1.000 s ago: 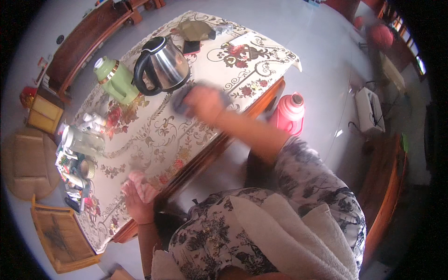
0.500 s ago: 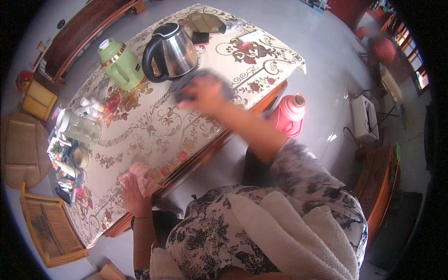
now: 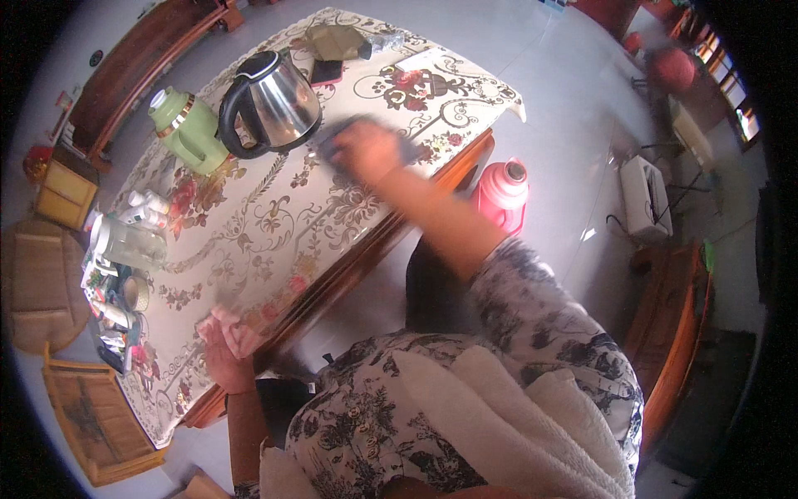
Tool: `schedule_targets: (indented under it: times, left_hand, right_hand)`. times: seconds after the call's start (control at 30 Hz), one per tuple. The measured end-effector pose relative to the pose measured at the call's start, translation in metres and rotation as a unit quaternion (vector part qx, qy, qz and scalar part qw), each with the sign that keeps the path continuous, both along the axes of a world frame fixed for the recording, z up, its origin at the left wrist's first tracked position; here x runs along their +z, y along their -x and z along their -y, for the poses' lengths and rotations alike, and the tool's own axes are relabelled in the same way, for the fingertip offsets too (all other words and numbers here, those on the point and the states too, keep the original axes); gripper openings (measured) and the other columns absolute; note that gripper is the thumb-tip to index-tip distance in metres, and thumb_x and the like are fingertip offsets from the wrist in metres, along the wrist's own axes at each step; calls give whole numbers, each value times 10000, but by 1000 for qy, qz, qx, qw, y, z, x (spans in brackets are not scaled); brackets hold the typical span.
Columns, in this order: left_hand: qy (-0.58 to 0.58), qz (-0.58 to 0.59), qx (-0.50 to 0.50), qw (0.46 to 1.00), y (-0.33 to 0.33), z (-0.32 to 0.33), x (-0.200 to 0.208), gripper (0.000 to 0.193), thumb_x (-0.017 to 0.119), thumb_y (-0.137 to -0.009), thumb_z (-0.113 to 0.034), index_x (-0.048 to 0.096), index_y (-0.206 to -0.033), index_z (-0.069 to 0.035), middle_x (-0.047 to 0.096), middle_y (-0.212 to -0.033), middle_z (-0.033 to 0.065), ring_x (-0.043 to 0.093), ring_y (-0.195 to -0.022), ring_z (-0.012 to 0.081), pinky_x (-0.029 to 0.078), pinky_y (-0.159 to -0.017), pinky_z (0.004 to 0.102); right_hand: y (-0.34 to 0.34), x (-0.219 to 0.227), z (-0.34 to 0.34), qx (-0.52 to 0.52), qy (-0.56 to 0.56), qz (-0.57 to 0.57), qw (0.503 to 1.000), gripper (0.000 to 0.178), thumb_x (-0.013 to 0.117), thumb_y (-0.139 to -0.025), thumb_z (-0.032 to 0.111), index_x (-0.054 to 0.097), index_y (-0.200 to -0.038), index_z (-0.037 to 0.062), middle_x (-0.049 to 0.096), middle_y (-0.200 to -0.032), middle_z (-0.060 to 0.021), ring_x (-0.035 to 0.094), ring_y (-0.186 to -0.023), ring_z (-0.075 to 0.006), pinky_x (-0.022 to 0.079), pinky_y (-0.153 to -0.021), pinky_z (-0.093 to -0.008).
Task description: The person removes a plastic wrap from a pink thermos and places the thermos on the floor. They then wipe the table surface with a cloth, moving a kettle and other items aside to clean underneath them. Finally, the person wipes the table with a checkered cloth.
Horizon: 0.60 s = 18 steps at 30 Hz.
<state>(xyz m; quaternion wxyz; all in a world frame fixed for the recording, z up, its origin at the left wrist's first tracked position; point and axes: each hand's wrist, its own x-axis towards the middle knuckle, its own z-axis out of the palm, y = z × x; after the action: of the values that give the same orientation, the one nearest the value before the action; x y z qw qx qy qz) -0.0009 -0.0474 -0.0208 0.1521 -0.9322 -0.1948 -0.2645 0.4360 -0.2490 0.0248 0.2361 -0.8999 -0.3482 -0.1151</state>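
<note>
My right hand (image 3: 368, 152), smeared by motion, presses a dark grey cloth (image 3: 336, 143) onto the flowered tablecloth (image 3: 274, 218), to the right of a steel kettle (image 3: 287, 108) with a black handle. At the table's near edge, my left hand (image 3: 228, 366) has its fingers closed around a crumpled pink-and-white cloth (image 3: 235, 334), which touches the tabletop. Left of the kettle stands a light green thermos flask (image 3: 188, 133). Behind the kettle lies a phone (image 3: 327, 72) with a reddish edge.
A clear jar (image 3: 131, 243), small white bottles (image 3: 150, 208) and a cluttered tray (image 3: 116, 320) occupy the table's left side. Brown packaging (image 3: 337, 41) lies at the far end. A pink thermos flask (image 3: 503, 195) stands beyond the right edge. Wooden chairs (image 3: 100, 416) flank the left.
The view has shifted, so the table and its things sit further left in the picture. My right hand has slid the dark cloth rightward, away from the kettle. My left hand keeps the pink cloth.
</note>
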Motion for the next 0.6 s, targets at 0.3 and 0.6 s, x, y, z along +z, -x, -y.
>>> schedule_targets:
  times: [0.3, 0.6]
  left_hand:
    - [35, 8, -13, 999, 4, 4, 1, 493, 664, -850, -353, 585, -1215, -31, 597, -1264, 171, 572, -1176, 324, 449, -999, 440]
    - [61, 19, -14, 998, -2, 9, 9, 441, 633, -852, -301, 585, -1188, -21, 602, -1245, 164, 554, -1179, 372, 455, -943, 481]
  right_hand:
    - [-144, 78, 153, -319, 166, 124, 925, 281, 575, -876, 237, 652, -1141, 291, 532, -1245, -55, 486, -1171, -305, 423, -915, -505]
    - [-95, 40, 83, 33, -73, 9, 997, 562, 769, -753, 316, 569, -1277, 280, 499, -1265, -127, 499, -1193, -350, 428, -990, -460]
